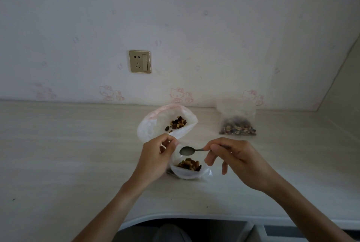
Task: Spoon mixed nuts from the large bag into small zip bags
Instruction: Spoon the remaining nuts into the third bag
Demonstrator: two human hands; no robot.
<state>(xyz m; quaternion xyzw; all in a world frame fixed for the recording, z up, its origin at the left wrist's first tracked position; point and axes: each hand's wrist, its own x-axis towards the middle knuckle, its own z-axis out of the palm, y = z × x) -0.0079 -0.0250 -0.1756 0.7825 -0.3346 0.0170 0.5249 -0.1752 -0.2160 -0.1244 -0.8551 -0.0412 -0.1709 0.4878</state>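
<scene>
The large clear bag (153, 125) lies open on the table behind my hands, with a small heap of mixed nuts (177, 122) inside. A small zip bag (188, 172) stands open in front of it and holds nuts (190, 164) at its bottom. My left hand (157, 156) pinches the small bag's left rim and keeps its mouth open. My right hand (231, 157) grips the handle of a metal spoon (186, 150). The spoon's bowl is empty and hovers just over the small bag's mouth.
A filled small zip bag (237, 123) of nuts stands at the back right against the wall. A wall socket (139, 61) is above the light wooden table (68, 154). The table's curved front edge (194, 217) runs below my forearms.
</scene>
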